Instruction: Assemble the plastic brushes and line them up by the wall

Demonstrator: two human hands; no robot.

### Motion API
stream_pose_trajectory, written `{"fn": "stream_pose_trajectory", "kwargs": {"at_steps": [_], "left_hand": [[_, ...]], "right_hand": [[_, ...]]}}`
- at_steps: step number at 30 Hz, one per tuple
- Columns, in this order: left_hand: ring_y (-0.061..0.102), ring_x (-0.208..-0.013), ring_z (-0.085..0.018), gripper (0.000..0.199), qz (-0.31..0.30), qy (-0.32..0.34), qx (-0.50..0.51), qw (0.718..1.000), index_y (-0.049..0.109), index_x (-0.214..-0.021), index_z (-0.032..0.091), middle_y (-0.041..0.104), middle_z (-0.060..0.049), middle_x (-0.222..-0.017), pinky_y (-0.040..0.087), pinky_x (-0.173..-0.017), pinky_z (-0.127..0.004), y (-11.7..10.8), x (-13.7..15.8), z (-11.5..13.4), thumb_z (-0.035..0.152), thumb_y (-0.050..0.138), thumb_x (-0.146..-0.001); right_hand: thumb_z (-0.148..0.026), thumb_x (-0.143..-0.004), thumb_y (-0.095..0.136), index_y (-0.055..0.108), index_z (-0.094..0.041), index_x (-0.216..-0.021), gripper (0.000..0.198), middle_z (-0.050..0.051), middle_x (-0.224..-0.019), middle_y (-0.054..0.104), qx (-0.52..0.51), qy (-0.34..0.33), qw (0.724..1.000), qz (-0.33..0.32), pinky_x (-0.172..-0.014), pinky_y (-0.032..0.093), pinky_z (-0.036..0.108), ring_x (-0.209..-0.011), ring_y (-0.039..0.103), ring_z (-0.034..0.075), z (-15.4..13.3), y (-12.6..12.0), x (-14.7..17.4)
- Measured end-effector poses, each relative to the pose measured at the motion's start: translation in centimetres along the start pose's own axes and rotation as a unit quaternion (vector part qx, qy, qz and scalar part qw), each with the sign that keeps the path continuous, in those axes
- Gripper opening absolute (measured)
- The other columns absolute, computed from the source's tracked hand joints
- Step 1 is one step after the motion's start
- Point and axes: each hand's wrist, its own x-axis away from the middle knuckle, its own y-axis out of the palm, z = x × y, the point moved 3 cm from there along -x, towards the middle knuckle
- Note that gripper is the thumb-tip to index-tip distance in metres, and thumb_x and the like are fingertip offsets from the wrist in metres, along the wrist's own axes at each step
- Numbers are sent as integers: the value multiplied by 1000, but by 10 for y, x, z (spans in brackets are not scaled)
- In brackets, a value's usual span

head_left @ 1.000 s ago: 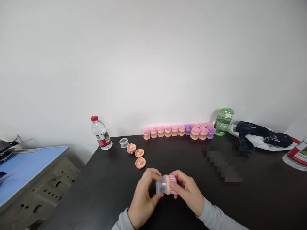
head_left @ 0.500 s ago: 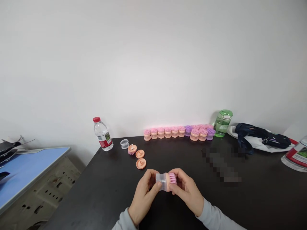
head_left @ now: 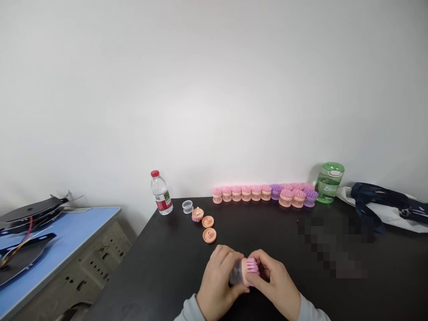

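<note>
Both hands are on one small scrub brush, lying on its side with a clear cup, a peach collar and pink bristles. My left hand wraps round the clear cup on the left and hides part of it. At the bristle end, my right hand grips the collar and bristles between thumb and fingers. Farther off lie an upturned peach brush head, two round peach discs with raised centres, and a clear cup.
Along the wall stands a row of pink and purple scrub brushes. A red-capped water bottle is at the back left, a green bottle at the back right beside a dark strap bundle. A blue table adjoins on the left.
My left hand has closed farther round the clear cup, its fingers now over the top. My right hand keeps the bristle end. The camera view has turned slightly left.
</note>
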Motion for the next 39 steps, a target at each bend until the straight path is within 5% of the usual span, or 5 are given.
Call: {"fn": "stream_pose_trajectory", "kwargs": {"at_steps": [6, 11, 21, 28, 39], "left_hand": [[57, -89, -29, 24, 28, 11, -8, 1000, 68, -102, 25, 70, -8, -95, 43, -79, -41, -2, -1, -1, 28, 74, -79], [58, -89, -28, 30, 117, -55, 54, 990, 69, -96, 24, 69, -6, -94, 44, -81, -40, -19, -4, -20, 21, 81, -69], [65, -101, -22, 31, 368, -230, 251, 866, 58, -117, 17, 65, -7, -117, 54, -86, -43, -84, 7, -118, 29, 65, -89], [65, -100, -23, 31, 400, -270, 289, 827, 58, -120, 17, 63, -8, -120, 57, -84, -43, -84, 11, -131, 30, 62, -92], [66, -96, -21, 28, 396, -254, 277, 838, 60, -117, 16, 65, -7, -115, 57, -81, -41, -88, 11, -118, 29, 62, -92]], "right_hand": [[-22, -76, 63, 53, -21, -77, 10, -4, -65, 57, 30, 7, 1000, -1, -55, 43, 24, -57, 53, 13, -2, 11, -4], [-26, -78, 65, 53, -21, -110, 35, 4, -94, 66, 24, -57, 998, 28, -59, 52, 28, -74, 62, 18, 6, 18, -7], [-24, -86, 55, 51, -21, -121, 36, 9, -105, 62, 107, -132, 985, 31, -61, 58, 29, -78, 62, 18, 31, 13, -18], [-20, -85, 51, 50, -20, -122, 37, 9, -102, 64, 138, -134, 979, 63, -62, 58, 32, -73, 63, 18, 45, -3, -24], [-14, -81, 54, 54, -23, -122, 42, 5, -97, 65, 173, -157, 970, 63, -65, 57, 33, -67, 61, 17, 43, -12, -17]]}}
